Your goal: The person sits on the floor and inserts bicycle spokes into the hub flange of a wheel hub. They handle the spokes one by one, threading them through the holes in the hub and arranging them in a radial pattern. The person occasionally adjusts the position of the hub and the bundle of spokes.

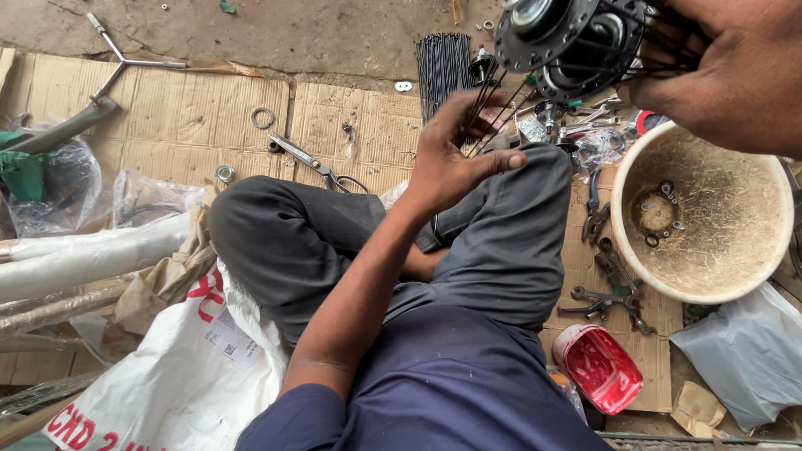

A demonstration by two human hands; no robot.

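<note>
**Wheel hub held raised for spoke handling**

The wheel hub [572, 38] sits high at upper right, above my knee, clamped in my right hand [735, 75] so its drilled flange faces me. Loose spokes [501, 104] hang down from it. My left hand [455, 159] pinches their lower ends, fingers closed on them. A spoke bundle [443, 71] lies on cardboard [167, 117] ahead; a pale basin [735, 284] with washers stands beside my right leg.

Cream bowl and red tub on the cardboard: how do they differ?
The cream bowl is much larger than the red tub. The cream bowl is round and dusty, with washers and rings lying in its bottom; the red tub is squarish, glossy and apparently without loose parts. Both sit open-topped on the person's right.
</note>
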